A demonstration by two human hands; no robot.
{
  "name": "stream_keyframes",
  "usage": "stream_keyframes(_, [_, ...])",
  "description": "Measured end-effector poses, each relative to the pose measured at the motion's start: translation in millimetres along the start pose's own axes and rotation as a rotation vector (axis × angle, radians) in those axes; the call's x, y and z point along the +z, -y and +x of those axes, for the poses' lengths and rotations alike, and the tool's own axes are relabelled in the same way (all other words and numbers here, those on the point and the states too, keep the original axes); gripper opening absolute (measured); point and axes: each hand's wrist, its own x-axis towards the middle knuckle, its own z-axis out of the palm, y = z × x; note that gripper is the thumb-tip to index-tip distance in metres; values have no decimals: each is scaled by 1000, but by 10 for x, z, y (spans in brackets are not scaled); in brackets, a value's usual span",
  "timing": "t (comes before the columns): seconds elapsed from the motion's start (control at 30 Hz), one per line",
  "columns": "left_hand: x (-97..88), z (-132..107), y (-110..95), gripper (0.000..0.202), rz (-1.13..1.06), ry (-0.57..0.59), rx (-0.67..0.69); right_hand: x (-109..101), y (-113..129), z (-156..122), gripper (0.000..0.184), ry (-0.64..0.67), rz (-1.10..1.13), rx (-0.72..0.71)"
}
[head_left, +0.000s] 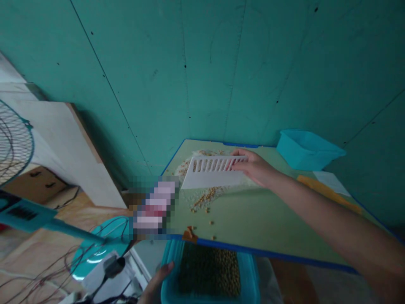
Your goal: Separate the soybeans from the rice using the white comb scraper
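My right hand [253, 166] is closed on one end of a white slotted plastic scraper [209, 179], which stands on its long edge on the green tabletop. Behind the scraper lies a heap of small white grains mixed with yellow beans [205, 153]. A smaller patch of yellow beans and grains [207, 196] is in front of it, with several loose beans nearer the table edge. My left hand [158, 278] grips the left rim of a teal plastic bin [249, 274] below that edge. Inside the bin are dark green and yellow-brown beans [226, 270].
An empty-looking teal tub [305, 150] stands at the table's back right, near an orange-yellow strip [325, 192] and a white sheet [332, 180]. A blurred-out pink item [156, 207] lies at the left edge. A teal fan [25, 213] and cables fill the left floor.
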Motion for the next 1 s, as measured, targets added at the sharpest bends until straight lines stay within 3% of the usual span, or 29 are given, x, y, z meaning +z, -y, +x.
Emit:
stream_keyframes(0.13, [157,-62,16,41,-113,57,-34,82,-106,-241,25,2,-77,23])
stream_keyframes(0.3, [119,-43,51,40,-134,75,-24,161,-127,-399,18,29,-167,-1])
stream_keyframes(1.0, [252,-124,41,39,-78,48,3,93,-128,-534,14,77,-196,20])
